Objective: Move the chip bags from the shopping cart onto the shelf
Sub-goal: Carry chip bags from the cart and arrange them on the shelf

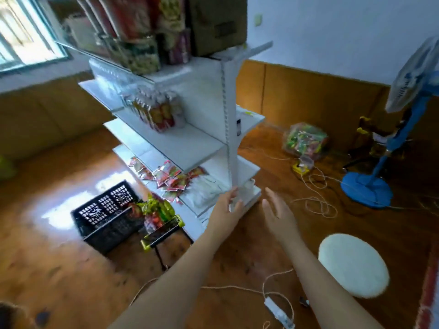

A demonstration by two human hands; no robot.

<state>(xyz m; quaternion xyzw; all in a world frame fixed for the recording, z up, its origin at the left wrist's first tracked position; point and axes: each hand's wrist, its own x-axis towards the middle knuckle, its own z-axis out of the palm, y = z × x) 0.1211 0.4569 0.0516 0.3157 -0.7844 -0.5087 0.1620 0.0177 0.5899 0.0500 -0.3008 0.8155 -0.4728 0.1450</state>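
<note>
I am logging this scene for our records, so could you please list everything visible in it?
shelf unit: one, white, centre
cardboard box: one, brown, shelf top
snack packets: several, red, lower shelf
packaged goods: one cluster, red and yellow, middle shelf
shopping cart: one, black with yellow-green trim, left of shelf
chip bags: several, green and red, in cart
crate: one, black, floor left
fan: one, blue, right
cushion: one, white, round, floor right
left hand: open, empty, near shelf post
right hand: open, empty

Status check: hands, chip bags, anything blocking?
Left hand and right hand open, empty. Chip bags in cart. Black crate beside cart.
</note>
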